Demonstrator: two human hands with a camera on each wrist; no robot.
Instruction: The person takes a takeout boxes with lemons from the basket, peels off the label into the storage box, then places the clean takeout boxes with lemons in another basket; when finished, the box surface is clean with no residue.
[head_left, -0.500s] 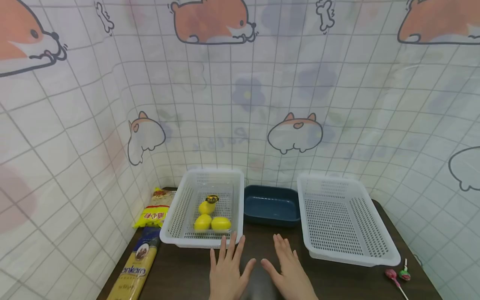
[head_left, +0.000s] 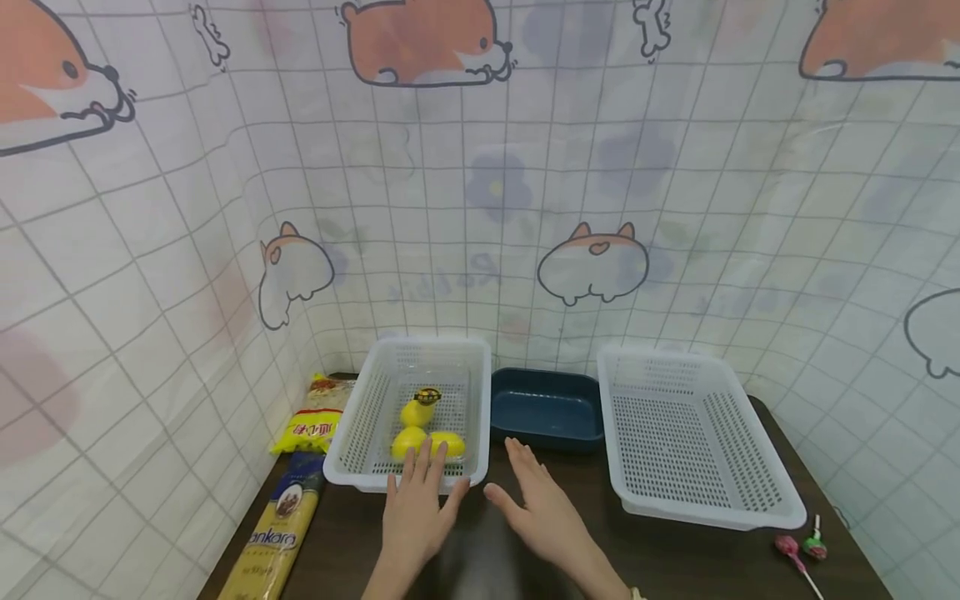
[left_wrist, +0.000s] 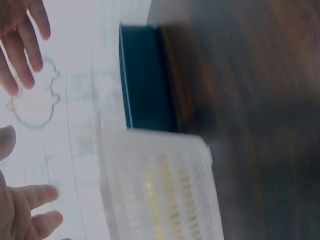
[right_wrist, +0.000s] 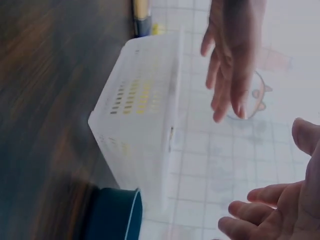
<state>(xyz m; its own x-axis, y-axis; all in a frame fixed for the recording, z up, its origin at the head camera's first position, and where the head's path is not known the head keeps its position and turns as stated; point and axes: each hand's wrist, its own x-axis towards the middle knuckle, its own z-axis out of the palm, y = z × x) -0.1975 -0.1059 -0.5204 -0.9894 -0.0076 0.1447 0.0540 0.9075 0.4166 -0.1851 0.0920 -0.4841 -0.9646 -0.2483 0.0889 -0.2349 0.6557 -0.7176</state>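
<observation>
My left hand (head_left: 417, 508) is spread in the air over the front rim of the left white basket (head_left: 341, 454), holding nothing. Inside that basket lies a clear plastic tray (head_left: 457, 392) with several yellow lemons (head_left: 417, 412) and a black label; the fingertips partly cover the front lemons in the head view. My right hand (head_left: 543, 508) hovers to the right, palm turned inward, fingers extended and nothing in them. Just beyond it sits a dark blue dish (head_left: 546, 408). Both wrist views show the two hands apart, above the basket's rim level.
A second white basket (head_left: 675, 442) stands at the right with nothing in it. Two lollipops (head_left: 787, 546) lie at the right edge of the dark table (head_left: 480, 567). Along the left edge are a yellow snack bag (head_left: 311, 425) and a pasta pack (head_left: 273, 537).
Both hands have moved forward and to the left, the left one now over the left basket's front edge. The baskets, dish and packs stay put.
</observation>
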